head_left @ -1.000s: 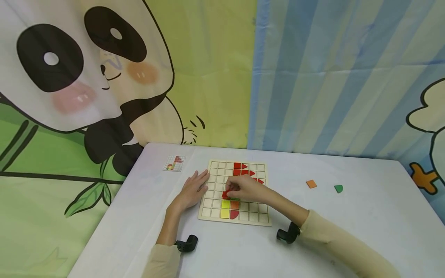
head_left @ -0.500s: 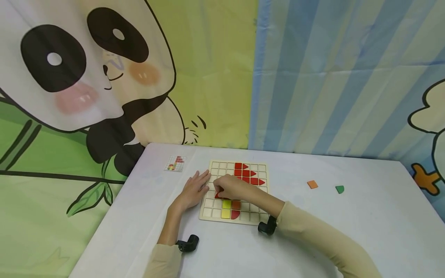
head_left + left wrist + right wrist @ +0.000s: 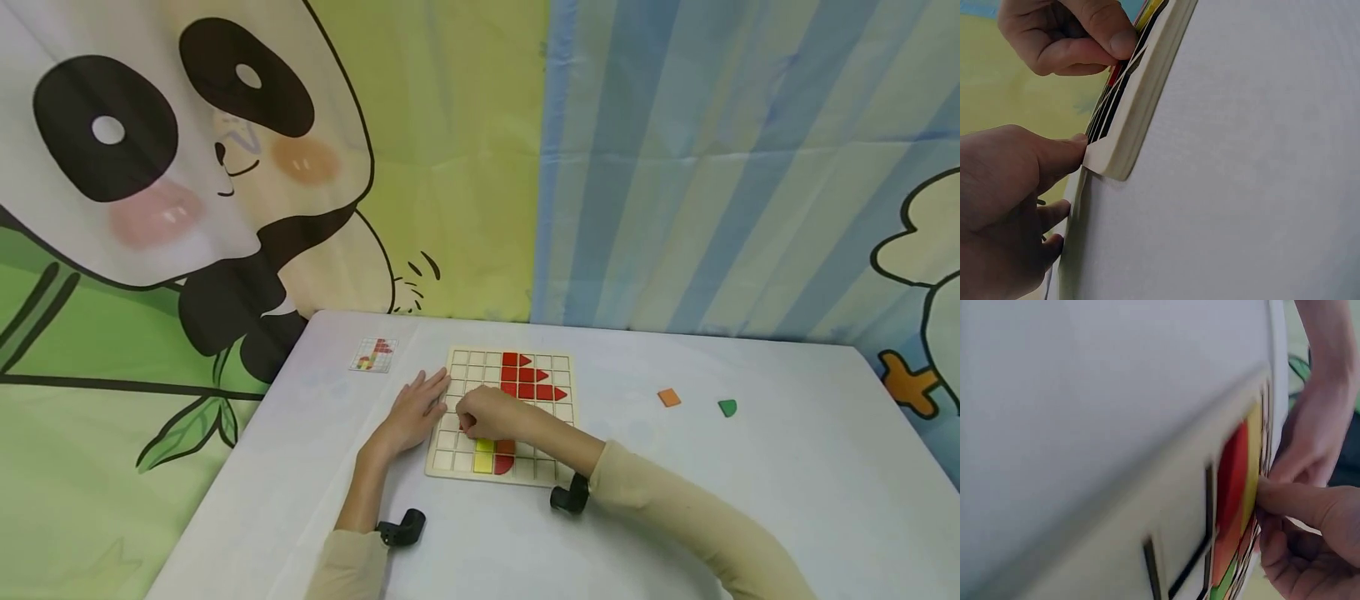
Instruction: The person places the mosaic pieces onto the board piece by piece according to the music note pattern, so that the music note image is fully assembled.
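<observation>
A square wooden grid board (image 3: pixel 543 472) lies on the table. My right hand (image 3: pixel 489 412) is over its left-middle cells, with finger and thumb pinching a small red tile (image 3: pixel 1114 76), mostly hidden by the fingers. At the board's left edge rests my left hand (image 3: pixel 412 412), fingers extended, its thumb against the frame in the left wrist view. Rows of red tiles (image 3: pixel 517 375) with pointed right ends fill upper cells. Below the right hand sit yellow tiles (image 3: pixel 483 462), an orange tile (image 3: pixel 506 447) and a red rounded tile (image 3: pixel 503 465). A green tile (image 3: pixel 1225 582) shows in the right wrist view.
An orange square tile (image 3: pixel 669 397) and a green quarter-round tile (image 3: pixel 727 407) lie on the white table (image 3: pixel 780 467) to the right. Behind the left hand is a pattern card (image 3: pixel 373 354). A printed curtain (image 3: pixel 465 167) hangs along the table's far edge.
My right hand has moved left across the board with the red tile and lowered onto cells left of the yellow column, uncovering the red rows above. My left hand stays at the board's edge.
</observation>
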`<action>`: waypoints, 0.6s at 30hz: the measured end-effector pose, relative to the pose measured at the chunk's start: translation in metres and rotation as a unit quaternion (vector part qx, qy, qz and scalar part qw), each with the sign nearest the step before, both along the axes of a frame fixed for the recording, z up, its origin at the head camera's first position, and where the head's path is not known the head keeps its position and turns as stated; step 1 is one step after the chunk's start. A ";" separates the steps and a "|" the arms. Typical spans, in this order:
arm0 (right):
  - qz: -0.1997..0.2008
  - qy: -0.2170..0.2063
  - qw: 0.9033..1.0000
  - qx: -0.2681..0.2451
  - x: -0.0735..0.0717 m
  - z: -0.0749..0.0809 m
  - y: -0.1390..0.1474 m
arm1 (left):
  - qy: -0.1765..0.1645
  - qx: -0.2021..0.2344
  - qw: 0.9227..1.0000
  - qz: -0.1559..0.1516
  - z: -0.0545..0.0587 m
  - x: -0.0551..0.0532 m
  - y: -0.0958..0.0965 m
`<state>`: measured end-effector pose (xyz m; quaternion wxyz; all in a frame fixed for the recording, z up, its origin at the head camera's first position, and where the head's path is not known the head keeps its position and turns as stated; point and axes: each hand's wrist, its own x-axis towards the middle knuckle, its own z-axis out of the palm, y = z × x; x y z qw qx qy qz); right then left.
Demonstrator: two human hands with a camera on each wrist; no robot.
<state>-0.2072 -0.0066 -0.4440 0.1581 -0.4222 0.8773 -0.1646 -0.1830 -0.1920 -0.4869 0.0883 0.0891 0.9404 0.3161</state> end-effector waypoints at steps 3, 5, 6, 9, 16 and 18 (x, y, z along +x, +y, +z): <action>-0.002 -0.006 1.000 0.000 0.008 0.000 -0.003 | 0.002 0.000 1.000 -0.003 0.000 0.000 0.000; -0.004 -0.008 1.000 0.001 0.010 0.001 -0.003 | 0.005 0.001 1.000 -0.005 0.000 0.000 0.001; -0.006 -0.014 1.000 -0.001 0.010 0.001 -0.003 | 0.005 0.001 1.000 -0.005 -0.001 0.000 0.001; -0.001 -0.032 0.999 -0.017 0.009 0.001 0.000 | 0.002 -0.001 1.000 -0.006 -0.001 0.000 0.001; 0.025 -0.041 0.988 -0.148 0.018 0.025 0.032 | -0.006 -0.006 1.000 -0.001 -0.001 0.000 0.001; 0.016 -0.042 0.985 -0.168 0.022 0.033 0.049 | -0.009 -0.006 1.000 0.007 -0.001 0.000 0.000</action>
